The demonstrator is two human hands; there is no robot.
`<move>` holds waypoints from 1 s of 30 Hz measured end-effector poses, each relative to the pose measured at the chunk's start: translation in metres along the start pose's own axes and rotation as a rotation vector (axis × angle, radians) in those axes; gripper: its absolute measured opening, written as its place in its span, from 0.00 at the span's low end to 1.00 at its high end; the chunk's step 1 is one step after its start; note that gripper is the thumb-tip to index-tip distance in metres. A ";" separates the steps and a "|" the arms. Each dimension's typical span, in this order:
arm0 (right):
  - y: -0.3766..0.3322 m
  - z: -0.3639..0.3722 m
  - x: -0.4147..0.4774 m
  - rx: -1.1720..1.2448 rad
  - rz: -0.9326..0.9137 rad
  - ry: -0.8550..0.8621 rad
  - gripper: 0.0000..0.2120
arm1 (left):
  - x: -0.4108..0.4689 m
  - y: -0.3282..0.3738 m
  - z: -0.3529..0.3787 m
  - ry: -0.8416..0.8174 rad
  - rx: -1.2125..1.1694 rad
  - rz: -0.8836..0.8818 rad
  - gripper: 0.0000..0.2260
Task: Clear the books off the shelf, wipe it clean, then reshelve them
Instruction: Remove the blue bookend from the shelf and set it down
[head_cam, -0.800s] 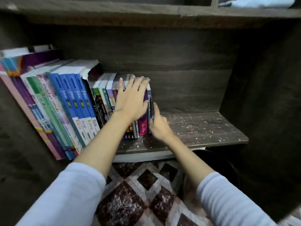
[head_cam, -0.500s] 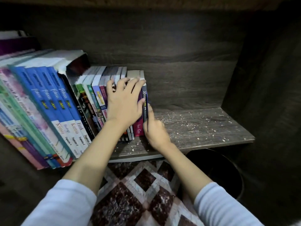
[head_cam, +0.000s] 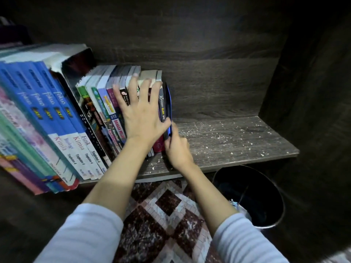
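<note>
- Pressing flat, the left hand [head_cam: 142, 118] spreads straight fingers over the spines of the small upright paperback books [head_cam: 106, 103] on the dusty dark wooden shelf [head_cam: 228, 141].
- The right hand [head_cam: 177, 149] hugs the thin dark-blue end book [head_cam: 167, 103]; whether it grips cannot be told.
- Probably light and floppy, so best squeezed as a block from both ends.
- Compared with earlier, the end book now bows outward.

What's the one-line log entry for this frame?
left hand flat on book spines | right hand grips end book | shelf crumb-strewn
</note>
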State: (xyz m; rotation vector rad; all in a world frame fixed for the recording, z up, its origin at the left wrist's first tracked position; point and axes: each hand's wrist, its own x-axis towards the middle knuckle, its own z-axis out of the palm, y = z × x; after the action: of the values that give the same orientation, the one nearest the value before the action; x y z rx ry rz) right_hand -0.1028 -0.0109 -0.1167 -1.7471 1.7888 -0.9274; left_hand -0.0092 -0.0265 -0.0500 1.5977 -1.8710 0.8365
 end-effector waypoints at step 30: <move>0.015 -0.030 0.003 -0.243 -0.047 0.119 0.18 | -0.001 0.012 0.012 -0.108 0.003 -0.200 0.55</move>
State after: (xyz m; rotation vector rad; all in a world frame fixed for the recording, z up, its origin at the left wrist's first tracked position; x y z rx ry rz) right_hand -0.1355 -0.0105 -0.1075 -1.9239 2.0168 -0.8801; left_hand -0.0204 -0.0334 -0.0604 1.8288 -1.7451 0.6793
